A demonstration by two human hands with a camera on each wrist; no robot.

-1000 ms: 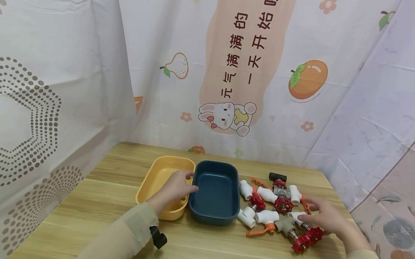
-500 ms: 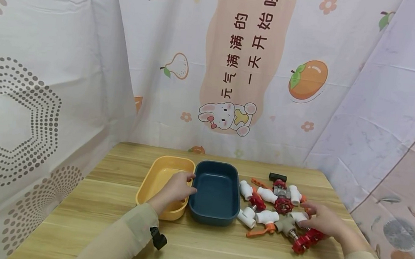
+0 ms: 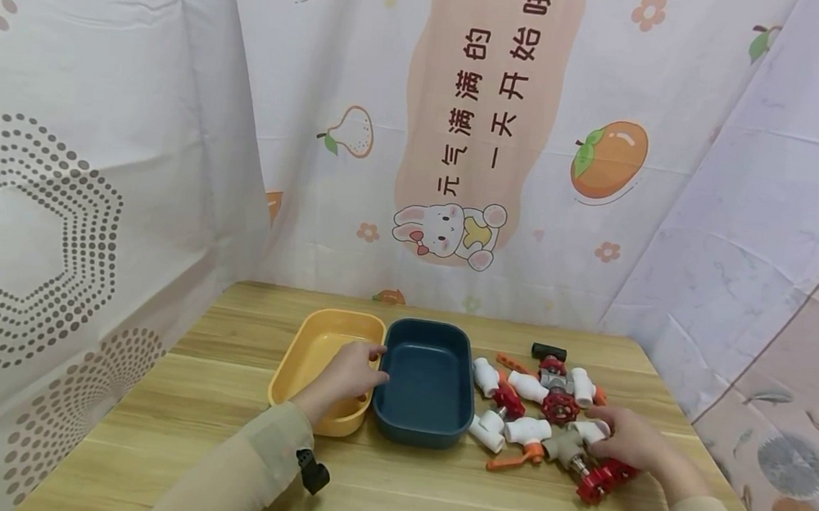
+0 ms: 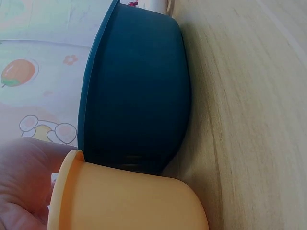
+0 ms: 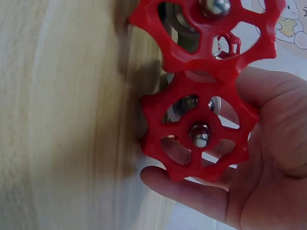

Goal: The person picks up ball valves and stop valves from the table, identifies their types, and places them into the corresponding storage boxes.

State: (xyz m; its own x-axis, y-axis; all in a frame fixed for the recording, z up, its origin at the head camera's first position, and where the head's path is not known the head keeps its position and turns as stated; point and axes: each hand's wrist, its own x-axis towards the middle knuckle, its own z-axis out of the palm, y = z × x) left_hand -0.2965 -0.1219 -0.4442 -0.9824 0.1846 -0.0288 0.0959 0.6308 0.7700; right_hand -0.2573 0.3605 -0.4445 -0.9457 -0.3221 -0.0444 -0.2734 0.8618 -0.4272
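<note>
Across the desk [image 3: 444,510], the left hand [image 3: 351,371] hung relaxed over the yellow tray [image 3: 319,344], the right hand [image 3: 632,441] curled round a white valve [image 3: 589,430] — best lifted clear of the neighbouring red handwheel [image 3: 591,486].

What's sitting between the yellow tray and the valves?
The blue tray sits between the yellow tray and the valves; the head view shows this, with the left hand overlapping the blue tray's left rim.

Red handwheels [image 5: 186,128], grip [image 5: 273,158] behind, tabletop [image 5: 72,115]
</note>
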